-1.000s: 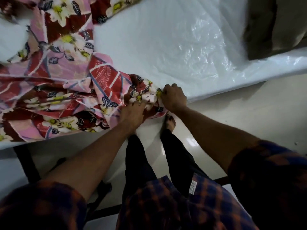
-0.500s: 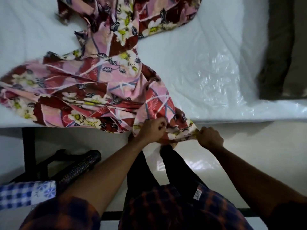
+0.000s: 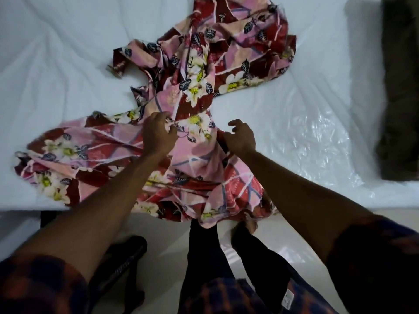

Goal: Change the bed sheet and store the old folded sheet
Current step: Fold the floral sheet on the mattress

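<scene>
A crumpled pink and dark red floral bed sheet (image 3: 204, 64) lies bunched across the white, plastic-covered mattress (image 3: 306, 114), and its near end hangs over the bed's front edge. My left hand (image 3: 158, 134) pinches a fold of the sheet near the middle of the heap. To its right, my right hand (image 3: 241, 135) hovers at the sheet's edge with fingers spread and loosely curled, holding nothing.
A folded dark olive cloth (image 3: 401, 87) lies at the mattress's right end. Crinkled clear plastic (image 3: 317, 150) covers the mattress on the right. A dark bag (image 3: 122, 264) sits on the pale floor below the bed edge, beside my legs (image 3: 204, 257).
Both hands moved up from the sheet's hanging corner at the bed edge onto the mattress. My right hand let go of the corner; my left hand took a new fold farther in.
</scene>
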`<state>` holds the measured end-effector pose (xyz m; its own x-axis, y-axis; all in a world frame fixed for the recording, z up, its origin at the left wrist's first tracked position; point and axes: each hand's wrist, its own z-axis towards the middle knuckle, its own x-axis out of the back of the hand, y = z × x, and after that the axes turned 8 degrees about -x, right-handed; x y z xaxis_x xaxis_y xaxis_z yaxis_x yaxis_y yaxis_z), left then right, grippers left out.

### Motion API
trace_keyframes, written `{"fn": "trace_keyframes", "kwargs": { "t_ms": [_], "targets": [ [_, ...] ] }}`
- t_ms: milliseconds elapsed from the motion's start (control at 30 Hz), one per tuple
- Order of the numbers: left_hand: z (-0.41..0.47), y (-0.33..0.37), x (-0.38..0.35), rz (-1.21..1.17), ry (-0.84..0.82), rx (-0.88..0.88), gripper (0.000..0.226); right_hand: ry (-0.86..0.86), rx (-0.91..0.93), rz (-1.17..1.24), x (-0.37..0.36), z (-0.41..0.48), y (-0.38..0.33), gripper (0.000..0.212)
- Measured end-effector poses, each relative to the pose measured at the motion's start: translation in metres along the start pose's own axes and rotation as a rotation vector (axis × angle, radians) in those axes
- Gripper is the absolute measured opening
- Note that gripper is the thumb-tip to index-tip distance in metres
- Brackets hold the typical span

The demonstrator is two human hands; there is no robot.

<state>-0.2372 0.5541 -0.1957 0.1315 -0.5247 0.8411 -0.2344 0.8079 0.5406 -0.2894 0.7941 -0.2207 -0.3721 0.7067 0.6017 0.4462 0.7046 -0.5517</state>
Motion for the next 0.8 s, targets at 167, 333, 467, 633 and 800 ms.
{"fn": "trace_keyframes", "kwargs": {
  "t_ms": [167, 333, 467, 633, 800],
  "targets": [
    [0.085, -0.046, -0.007, 0.167, -0.149, 0.13, 0.069, -0.137, 0.046, -0.33, -0.029, 0.047, -0.017, 0.035],
    [0.11, -0.068, -0.001, 0.123, -0.261, 0.08, 0.029, -0.043, 0.051, -0.222, -0.028, 0.046, -0.011, 0.022],
    [0.105, -0.072, 0.023, 0.133, -0.046, 0.11, 0.023, 0.279, -0.195, -0.103, 0.021, 0.041, 0.019, 0.028],
    [0.11, -0.096, 0.042, 0.077, 0.057, 0.27, 0.023, 0.434, -0.525, 0.039, 0.074, 0.032, 0.059, 0.03],
    [0.117, -0.098, 0.05, 0.144, 0.009, 0.315, 0.028, 0.319, -0.573, -0.086, 0.068, 0.038, 0.046, 0.03]
  ]
}}
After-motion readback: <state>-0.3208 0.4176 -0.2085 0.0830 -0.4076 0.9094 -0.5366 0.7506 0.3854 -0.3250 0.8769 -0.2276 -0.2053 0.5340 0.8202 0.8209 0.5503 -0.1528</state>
